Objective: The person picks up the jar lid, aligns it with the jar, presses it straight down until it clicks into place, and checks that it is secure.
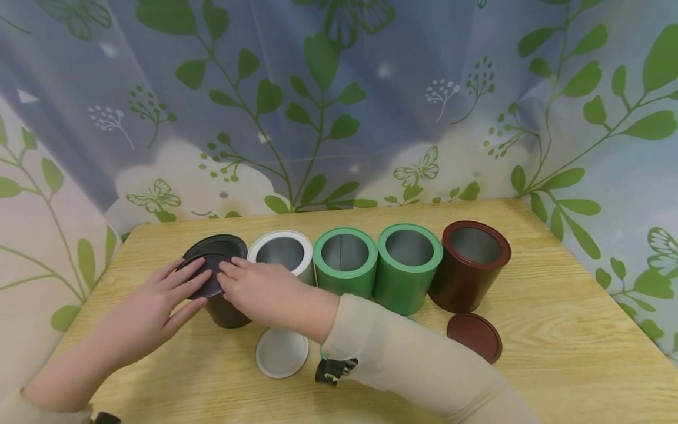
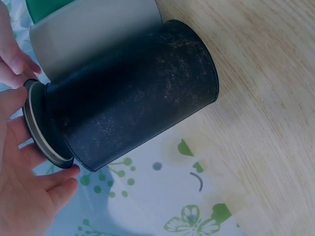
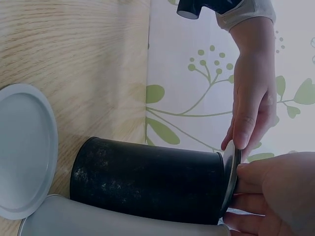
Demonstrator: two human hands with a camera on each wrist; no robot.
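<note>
My left hand spans the black lid, its fingers spread over the top and its thumb by the near edge. On the other side, my right hand holds the same lid at its rim. The lid lies over the near part of the mouth of the black can, shifted toward me. A narrow gap between lid and can rim shows in the left wrist view. The can stands upright at the left end of a row. Beside it is a white can, open at the top.
Two green cans and a dark red can continue the row, all open. A white lid and a dark red lid lie on the wooden table. A patterned curtain hangs behind.
</note>
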